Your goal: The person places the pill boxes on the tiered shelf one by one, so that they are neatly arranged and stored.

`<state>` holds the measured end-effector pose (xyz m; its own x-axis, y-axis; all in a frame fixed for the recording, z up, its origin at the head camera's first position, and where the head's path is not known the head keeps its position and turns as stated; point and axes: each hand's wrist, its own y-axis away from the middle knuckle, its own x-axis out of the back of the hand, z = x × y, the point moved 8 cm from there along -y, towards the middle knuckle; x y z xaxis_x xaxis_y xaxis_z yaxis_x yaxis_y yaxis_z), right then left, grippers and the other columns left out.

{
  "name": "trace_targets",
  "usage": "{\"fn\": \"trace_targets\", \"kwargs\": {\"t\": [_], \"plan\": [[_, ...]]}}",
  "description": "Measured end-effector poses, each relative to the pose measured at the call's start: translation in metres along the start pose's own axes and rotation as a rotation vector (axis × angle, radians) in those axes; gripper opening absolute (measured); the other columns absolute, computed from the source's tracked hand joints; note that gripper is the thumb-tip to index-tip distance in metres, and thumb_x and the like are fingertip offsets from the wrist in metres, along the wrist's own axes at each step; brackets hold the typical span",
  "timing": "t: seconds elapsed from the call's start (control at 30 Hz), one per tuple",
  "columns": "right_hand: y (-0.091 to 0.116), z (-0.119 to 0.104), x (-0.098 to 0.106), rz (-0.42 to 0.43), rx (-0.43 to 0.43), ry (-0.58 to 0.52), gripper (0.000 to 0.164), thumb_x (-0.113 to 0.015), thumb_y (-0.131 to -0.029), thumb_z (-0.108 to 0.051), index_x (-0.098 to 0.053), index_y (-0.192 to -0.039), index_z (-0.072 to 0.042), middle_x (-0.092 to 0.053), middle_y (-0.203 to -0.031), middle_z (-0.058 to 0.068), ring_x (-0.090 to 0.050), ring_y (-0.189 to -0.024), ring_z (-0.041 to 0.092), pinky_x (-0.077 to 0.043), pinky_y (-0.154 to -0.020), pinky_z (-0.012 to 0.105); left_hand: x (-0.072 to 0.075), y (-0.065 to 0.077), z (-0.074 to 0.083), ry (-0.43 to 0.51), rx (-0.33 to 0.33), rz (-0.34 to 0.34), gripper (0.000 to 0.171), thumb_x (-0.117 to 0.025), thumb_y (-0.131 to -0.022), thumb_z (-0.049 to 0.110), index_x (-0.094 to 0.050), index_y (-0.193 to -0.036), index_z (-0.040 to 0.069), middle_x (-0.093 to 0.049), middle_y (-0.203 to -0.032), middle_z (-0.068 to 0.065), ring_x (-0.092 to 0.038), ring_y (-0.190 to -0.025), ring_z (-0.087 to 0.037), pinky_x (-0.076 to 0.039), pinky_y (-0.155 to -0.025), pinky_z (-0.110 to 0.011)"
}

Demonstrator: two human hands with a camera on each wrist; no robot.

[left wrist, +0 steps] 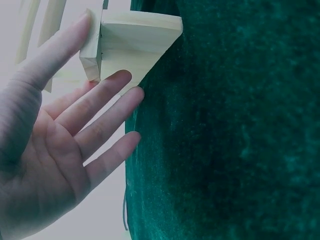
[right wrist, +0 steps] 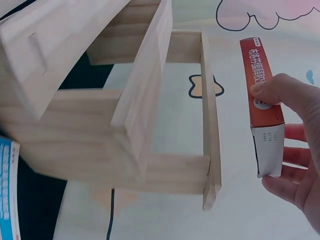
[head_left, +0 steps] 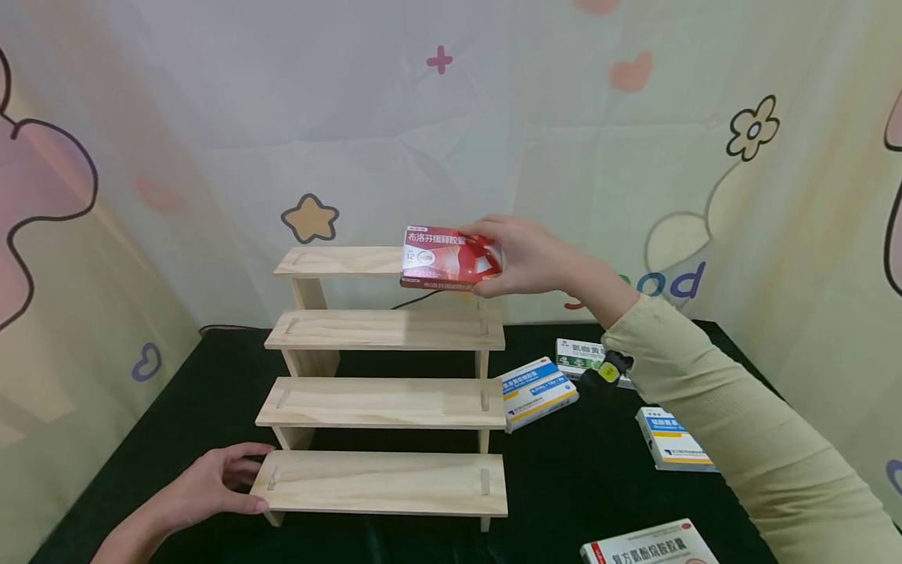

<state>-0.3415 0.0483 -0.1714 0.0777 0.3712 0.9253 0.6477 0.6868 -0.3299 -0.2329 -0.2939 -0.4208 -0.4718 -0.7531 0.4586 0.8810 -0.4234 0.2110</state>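
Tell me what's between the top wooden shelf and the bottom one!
In the head view, the second wooden shelf and third wooden shelf lie between the top shelf and bottom shelf.

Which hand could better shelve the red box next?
Probably the right hand: it holds the red box near the top shelf, while the left hand is down at the bottom shelf.

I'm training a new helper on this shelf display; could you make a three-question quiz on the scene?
1. Multiple choice: what is the main colour of the box in the right hand?
A) Green
B) Red
C) Blue

2. True or false: the left hand is at the left end of the bottom shelf.

3. Fill in: the wooden stand has ___ tiers.

Key: 1. B; 2. True; 3. four.
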Motion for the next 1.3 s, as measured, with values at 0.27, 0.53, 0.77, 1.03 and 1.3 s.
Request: {"fn": "trace_targets", "kwargs": {"t": [0.27, 0.53, 0.77, 1.03, 1.3], "plan": [[-0.023, -0.010, -0.007, 0.006, 0.010, -0.019, 0.074, -0.075, -0.068, -0.030, -0.045, -0.132, -0.009, -0.049, -0.125, 0.006, -0.043, -0.109, 0.019, -0.046, -0.083, 0.032, -0.001, 0.001, 0.001, 0.003, 0.009, 0.002, 0.071, -0.072, -0.078, 0.016, -0.033, -0.127, -0.017, -0.058, -0.110, -0.029, -0.059, -0.095, -0.034, -0.051, -0.075, -0.042], [-0.044, -0.015, -0.009, 0.017, -0.015, -0.029, 0.073, -0.073, -0.069, -0.029, -0.045, -0.133, -0.009, -0.048, -0.127, 0.006, -0.043, -0.110, 0.018, -0.045, -0.085, 0.031, -0.001, 0.001, 0.003, -0.009, -0.004, 0.002, 0.071, -0.072, -0.077, 0.016, -0.034, -0.126, -0.017, -0.058, -0.109, -0.029, -0.059, -0.095, -0.035, -0.050, -0.075, -0.043], [-0.060, -0.024, -0.012, 0.025, -0.013, -0.042, 0.073, -0.074, -0.069, -0.031, -0.046, -0.133, -0.010, -0.049, -0.127, 0.005, -0.043, -0.111, 0.017, -0.045, -0.085, 0.030, -0.001, 0.003, 0.003, -0.010, 0.002, 0.002, 0.072, -0.073, -0.077, 0.017, -0.034, -0.127, -0.017, -0.059, -0.109, -0.028, -0.059, -0.096, -0.035, -0.050, -0.075, -0.042], [-0.078, -0.029, -0.021, 0.026, -0.014, -0.063, 0.069, -0.071, -0.072, -0.032, -0.047, -0.132, -0.010, -0.050, -0.127, 0.004, -0.043, -0.112, 0.017, -0.041, -0.089, 0.030, 0.000, 0.003, 0.001, -0.021, 0.010, 0.005, 0.073, -0.073, -0.076, 0.019, -0.034, -0.127, -0.016, -0.058, -0.111, -0.029, -0.058, -0.098, -0.038, -0.050, -0.076, -0.044], [-0.093, -0.036, -0.040, 0.011, -0.011, -0.100, 0.069, -0.073, -0.071, -0.031, -0.047, -0.131, -0.009, -0.050, -0.127, 0.005, -0.043, -0.112, 0.016, -0.043, -0.085, 0.027, -0.002, 0.004, 0.004, 0.009, 0.006, -0.005, 0.071, -0.071, -0.078, 0.016, -0.033, -0.128, -0.016, -0.057, -0.111, -0.029, -0.059, -0.094, -0.030, -0.050, -0.075, -0.042]]}}
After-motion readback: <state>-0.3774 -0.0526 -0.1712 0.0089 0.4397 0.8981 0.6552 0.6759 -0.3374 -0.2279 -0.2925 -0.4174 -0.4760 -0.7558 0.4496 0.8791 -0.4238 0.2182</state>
